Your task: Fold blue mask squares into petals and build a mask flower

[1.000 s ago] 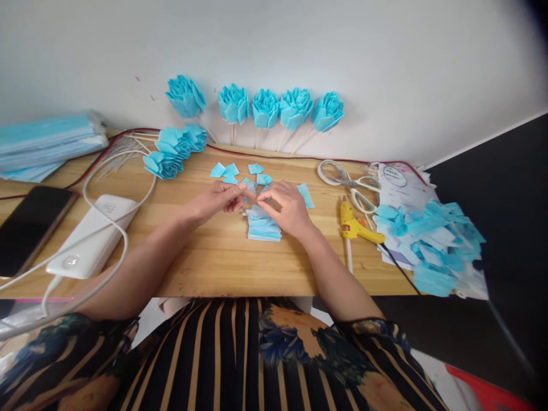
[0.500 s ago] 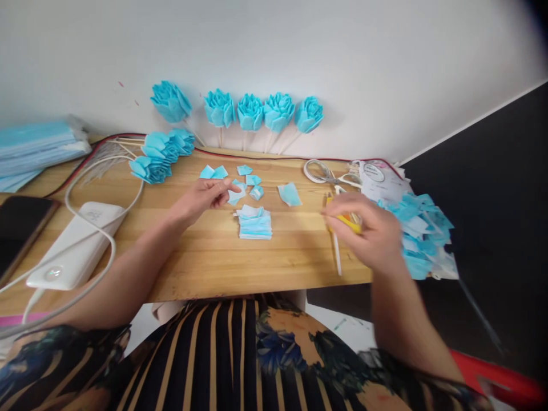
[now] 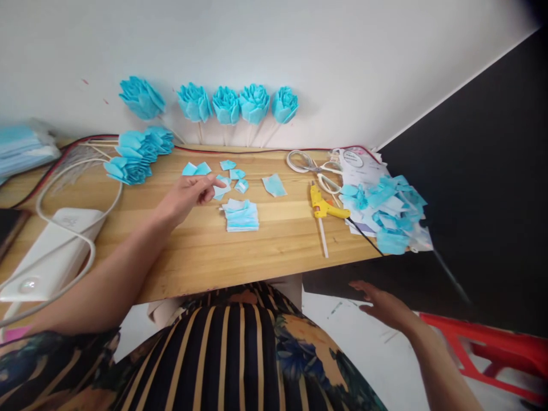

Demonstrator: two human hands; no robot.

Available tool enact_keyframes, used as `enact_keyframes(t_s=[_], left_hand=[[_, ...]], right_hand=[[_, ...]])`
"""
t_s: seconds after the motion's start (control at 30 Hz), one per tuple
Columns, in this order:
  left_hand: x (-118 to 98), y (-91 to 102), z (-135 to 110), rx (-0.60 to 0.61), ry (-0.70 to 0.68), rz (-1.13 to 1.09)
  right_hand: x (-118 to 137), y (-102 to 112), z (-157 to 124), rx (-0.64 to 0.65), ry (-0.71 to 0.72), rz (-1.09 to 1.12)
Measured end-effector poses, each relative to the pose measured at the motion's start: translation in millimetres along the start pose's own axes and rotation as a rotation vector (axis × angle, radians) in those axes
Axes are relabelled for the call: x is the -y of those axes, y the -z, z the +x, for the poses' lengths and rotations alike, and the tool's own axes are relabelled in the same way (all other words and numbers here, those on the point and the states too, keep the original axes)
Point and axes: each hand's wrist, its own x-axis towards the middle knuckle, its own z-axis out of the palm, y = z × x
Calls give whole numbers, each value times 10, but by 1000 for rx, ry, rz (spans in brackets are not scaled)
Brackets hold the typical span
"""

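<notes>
My left hand (image 3: 192,193) is over the wooden table, index finger stretched forward and the other fingers curled. Its fingertips are on a small pale blue fabric piece (image 3: 221,188), partly covered by the finger. Beside it lie small folded blue pieces (image 3: 242,186) and a flat blue square (image 3: 274,185). A stack of pleated blue squares (image 3: 242,217) sits just in front. My right hand (image 3: 381,302) hangs past the table's front edge, fingers apart, with nothing in it. A yellow glue gun (image 3: 325,206) with a white glue stick (image 3: 322,240) lies on the table.
Blue fabric roses on sticks (image 3: 225,105) lean on the wall, with more roses (image 3: 137,148) lying at left. Scissors (image 3: 329,181) and a tape roll (image 3: 298,161) lie right, near piled blue scraps (image 3: 391,222). A white power bank (image 3: 55,251) with a cable is at left.
My right hand has let go of the yellow glue gun and moved down past the table edge. The left hand stays on the fabric piece. The view has swung slightly right.
</notes>
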Motion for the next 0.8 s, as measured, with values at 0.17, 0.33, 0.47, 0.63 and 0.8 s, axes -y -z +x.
enact_keyframes(t_s=[0.17, 0.33, 0.47, 0.63, 0.8], left_hand=[[13, 16, 3, -3, -11, 31], [11, 12, -11, 5, -26, 66], [-3, 0, -26, 9, -33, 65], [8, 6, -21, 9, -26, 56], [-20, 6, -20, 5, -53, 109]], right_hand=[[850, 367, -91, -25, 190, 67], [1776, 599, 477, -465, 387, 55], [2200, 645, 1177, -613, 346, -23], [2450, 746, 1681, -567, 222, -103], [2594, 713, 1788, -521, 172, -86]])
